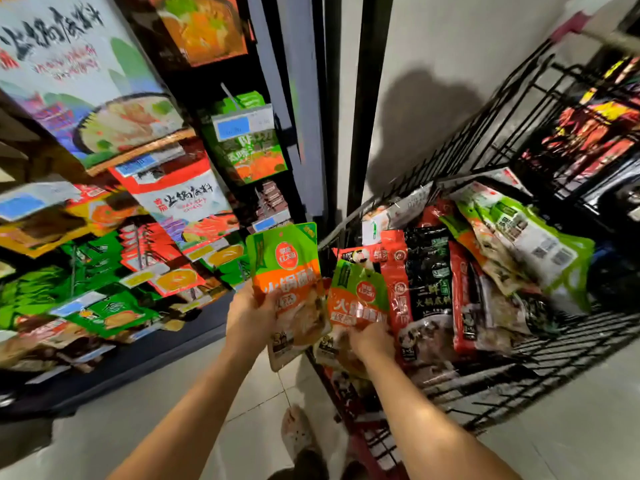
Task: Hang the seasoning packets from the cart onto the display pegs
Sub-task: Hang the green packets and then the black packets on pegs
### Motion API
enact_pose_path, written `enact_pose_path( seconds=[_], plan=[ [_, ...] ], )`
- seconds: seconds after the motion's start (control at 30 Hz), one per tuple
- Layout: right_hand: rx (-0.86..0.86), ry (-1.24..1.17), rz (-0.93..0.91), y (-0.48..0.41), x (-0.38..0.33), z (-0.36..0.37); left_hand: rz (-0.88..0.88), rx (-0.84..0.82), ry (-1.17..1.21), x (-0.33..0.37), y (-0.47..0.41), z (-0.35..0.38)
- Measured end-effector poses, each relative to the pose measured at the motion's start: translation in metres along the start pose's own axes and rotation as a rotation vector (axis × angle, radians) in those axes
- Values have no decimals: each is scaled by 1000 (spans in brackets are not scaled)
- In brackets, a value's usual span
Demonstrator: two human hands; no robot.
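Both hands are closed on packets. Left hand (249,313) has its fingers wrapped round the lower left edge of a green-and-orange glossy seasoning pouch (287,268) and holds it upright in the air, just outside the black wire cart (460,157), between the cart's near left corner and the dark display rack (207,77). Right hand (372,339) curls round the bottom of a second green-and-orange pouch (358,292) with the same print. It stands tilted inside the cart at that same near left corner, just beside the first pouch and lower than it.

To the right of the second pouch, along the cart's near side, a narrow red pouch (398,289) and a black pouch with green lettering (431,268) stand side by side. Past them, more red ones lean against each other. Pale and bright green pouches (530,237) lie heaped toward the cart's far right side.

On the rack, packets hang in rows, much of them blurred. Near its right edge a green pouch with an orange picture (256,161) hangs from a thin metal peg (228,93), and a white-and-blue price tag (244,124) sits at the peg's front. Left of it and lower down hangs a white-and-red pouch with black lettering (183,199). Further green, red and orange packets fill the rows beneath it.

Below the forearms is a pale tiled floor (242,403), with a light-coloured shoe (298,433) on it close to the cart's near left corner
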State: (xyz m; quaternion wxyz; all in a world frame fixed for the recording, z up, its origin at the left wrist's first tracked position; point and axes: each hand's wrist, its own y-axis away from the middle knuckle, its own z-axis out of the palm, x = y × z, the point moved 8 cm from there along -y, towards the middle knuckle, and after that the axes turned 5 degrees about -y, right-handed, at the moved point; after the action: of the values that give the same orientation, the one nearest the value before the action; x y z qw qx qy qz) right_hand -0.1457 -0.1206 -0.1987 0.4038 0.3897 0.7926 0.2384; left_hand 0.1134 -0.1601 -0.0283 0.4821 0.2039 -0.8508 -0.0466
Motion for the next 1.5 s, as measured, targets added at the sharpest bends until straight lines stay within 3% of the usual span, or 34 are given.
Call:
enact_pose_path(
  seconds=[0.1,0.23,0.4,0.47,0.53,0.6,0.73,0.83,1.3,1.4,1.5],
  plan=[
    [37,7,32,6,14,-2,-40,-50,116,-13,-4,-6],
    [258,-55,-56,18,14,-25,-58,-87,221,-16,-8,-8],
    [294,-397,-16,15,21,-26,-106,-144,261,-17,-12,0],
    [214,-614,25,10,18,-26,-118,-164,279,-16,-12,3],
    [13,-777,28,5,6,-21,-139,-195,288,-16,-14,5],
    [-128,-787,-30,2,-6,-23,-160,-222,292,-16,-16,7],
    [-133,-646,-254,22,-32,-61,-209,-258,322,-17,-17,12],
    [-182,-678,-313,50,-37,-85,-269,-298,405,-17,-18,24],
    [-253,-990,-248,77,-33,-159,-273,-469,565,47,12,135],
    [-399,-898,-327,64,-45,-170,-272,-409,501,54,15,154],
    [-431,-679,-440,47,-57,-181,-285,-199,448,62,22,164]
  ],
)
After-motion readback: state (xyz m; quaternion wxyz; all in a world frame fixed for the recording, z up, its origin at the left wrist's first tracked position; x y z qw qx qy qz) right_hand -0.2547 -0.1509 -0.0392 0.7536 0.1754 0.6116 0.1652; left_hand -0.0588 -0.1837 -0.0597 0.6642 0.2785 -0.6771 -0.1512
